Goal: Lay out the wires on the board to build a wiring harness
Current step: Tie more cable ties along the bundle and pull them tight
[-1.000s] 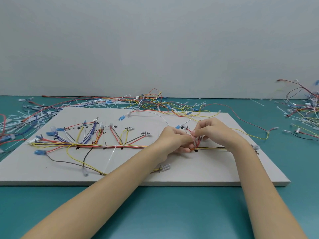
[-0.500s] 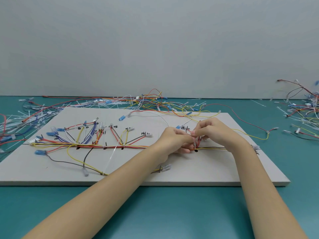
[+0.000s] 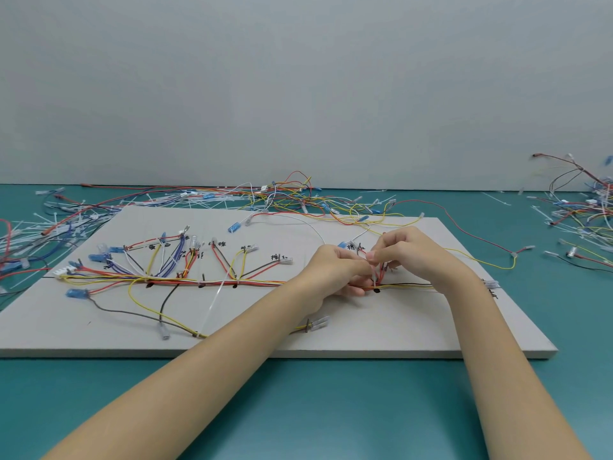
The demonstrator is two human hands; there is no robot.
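A grey board (image 3: 398, 330) lies flat on the teal table. Across it runs a bundle of red, yellow and orange wires (image 3: 185, 281), with branches fanning up to blue and clear connectors and hand-written labels. My left hand (image 3: 335, 270) and my right hand (image 3: 408, 252) meet at the bundle's right part. Both pinch a white cable tie (image 3: 374, 277) that stands up around the wires next to a black peg. Fingertips hide the tie's upper end. A long white tie (image 3: 215, 303) lies loose over the bundle further left.
Loose wires and white cable ties are heaped along the table behind the board (image 3: 272, 197) and at the far left (image 3: 30, 234). Another tangle of wires sits at the right edge (image 3: 583, 207). A yellow wire (image 3: 481, 260) trails off the board's right side.
Hardly anything differs; both hands stay pinched at the same spot on the bundle, with only slight finger shifts.
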